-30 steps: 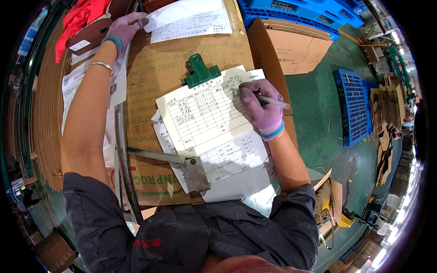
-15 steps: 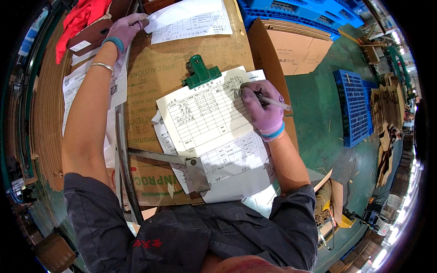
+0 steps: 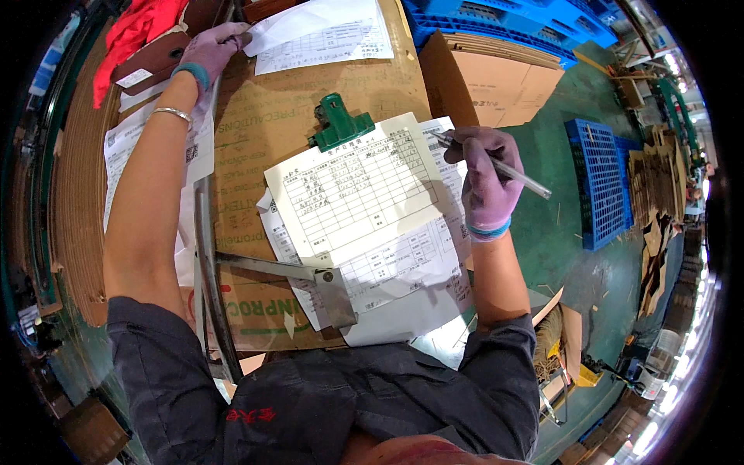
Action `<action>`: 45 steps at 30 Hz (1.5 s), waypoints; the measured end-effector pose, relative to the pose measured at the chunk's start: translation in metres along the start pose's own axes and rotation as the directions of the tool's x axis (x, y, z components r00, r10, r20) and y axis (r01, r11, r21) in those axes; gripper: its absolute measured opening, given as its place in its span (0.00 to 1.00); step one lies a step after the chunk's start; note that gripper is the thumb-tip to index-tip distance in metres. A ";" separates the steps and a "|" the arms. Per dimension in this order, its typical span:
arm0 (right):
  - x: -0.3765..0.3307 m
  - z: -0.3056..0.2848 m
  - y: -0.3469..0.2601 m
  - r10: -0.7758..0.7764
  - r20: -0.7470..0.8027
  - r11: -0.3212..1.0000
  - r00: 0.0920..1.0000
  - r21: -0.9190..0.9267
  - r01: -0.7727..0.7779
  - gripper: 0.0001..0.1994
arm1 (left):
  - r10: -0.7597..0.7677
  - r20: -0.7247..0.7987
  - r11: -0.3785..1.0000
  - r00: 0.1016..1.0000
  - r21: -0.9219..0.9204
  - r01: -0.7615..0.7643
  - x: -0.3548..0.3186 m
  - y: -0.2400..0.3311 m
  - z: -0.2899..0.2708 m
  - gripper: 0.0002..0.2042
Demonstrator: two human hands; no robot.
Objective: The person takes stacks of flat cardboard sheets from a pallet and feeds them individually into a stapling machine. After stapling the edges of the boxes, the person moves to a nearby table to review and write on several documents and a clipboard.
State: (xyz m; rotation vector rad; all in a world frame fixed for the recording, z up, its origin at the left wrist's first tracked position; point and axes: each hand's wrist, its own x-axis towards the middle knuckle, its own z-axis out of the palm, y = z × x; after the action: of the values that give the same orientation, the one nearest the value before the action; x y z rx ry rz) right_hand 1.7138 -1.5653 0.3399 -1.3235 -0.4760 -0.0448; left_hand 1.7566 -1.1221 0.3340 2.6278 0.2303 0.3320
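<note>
Purple knit gloves, blue-green cuffs, on both hands. Right hand [image 3: 490,174]: thumb and fingers pinching a pen [image 3: 533,183], slim, clear plastic barrel, slanted. Barrel end sticks out right of the grip, tip out the other side, pointing left and up, near the upper right edge of the form [image 3: 360,194]. Can't tell if tip touches paper. Form itself lies left of the right hand: flat pale paper, ruled grid, handwriting in the upper rows, set at a tilt. Green clip [image 3: 341,124], solid-looking, grips its top edge. More white sheets [image 3: 399,263] under it, poking out below and at the sides.

Left hand [image 3: 211,56]: well apart from pen and form, fingers stretched right, tips at the left corner of another white sheet [image 3: 322,35]; can't tell whether they pinch it or just rest there. Silver bracelet [image 3: 172,115], thin, round, on that wrist.

Under the papers: brown cardboard [image 3: 248,155], flat, printed. Metal bar [image 3: 205,240], smooth, runs along its left side. Dark brown box [image 3: 151,60] beside left hand, crumpled red cloth [image 3: 124,50] next to it.
</note>
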 end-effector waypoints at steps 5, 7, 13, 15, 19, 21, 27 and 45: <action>0.006 0.010 -0.001 0.134 0.149 0.990 0.980 -0.064 -0.126 0.06 | 0.010 0.006 1.000 1.000 -0.008 -0.010 -0.002 0.005 -0.003 0.16; 0.002 0.008 0.015 0.161 0.207 0.971 0.965 -0.208 -0.117 0.05 | 0.048 -0.027 0.998 0.998 -0.038 -0.049 -0.001 0.000 0.000 0.15; -0.005 0.011 0.026 0.181 0.199 0.947 0.963 -0.298 -0.117 0.06 | 0.016 0.001 1.000 1.000 -0.012 -0.016 0.000 0.001 -0.001 0.16; -0.005 0.010 0.029 0.108 0.236 0.931 0.966 -0.364 -0.015 0.06 | 0.015 0.001 1.000 1.000 0.004 -0.015 0.000 0.003 0.001 0.16; -0.004 0.008 0.037 -0.027 0.274 0.874 0.961 -0.461 0.155 0.06 | 0.018 0.007 1.000 1.000 -0.001 -0.018 0.002 -0.007 0.000 0.16; -0.005 0.011 0.036 -0.010 0.227 0.891 0.974 -0.441 0.112 0.05 | 0.046 -0.016 0.999 0.999 -0.012 -0.046 0.002 -0.014 0.002 0.16; -0.004 0.011 0.021 0.119 0.177 0.966 0.977 -0.247 -0.072 0.05 | 0.033 -0.045 0.999 0.998 -0.025 -0.034 0.001 -0.005 0.004 0.16; -0.004 0.022 0.029 0.233 0.237 0.949 0.943 -0.269 -0.167 0.07 | 0.049 -0.062 0.996 0.997 -0.071 -0.053 0.000 -0.009 0.005 0.18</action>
State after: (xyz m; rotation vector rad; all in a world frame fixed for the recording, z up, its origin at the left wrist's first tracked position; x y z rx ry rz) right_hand 1.7125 -1.5381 0.3153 -1.6272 -0.5731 0.2562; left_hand 1.7567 -1.1165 0.3254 2.5574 0.1678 0.4287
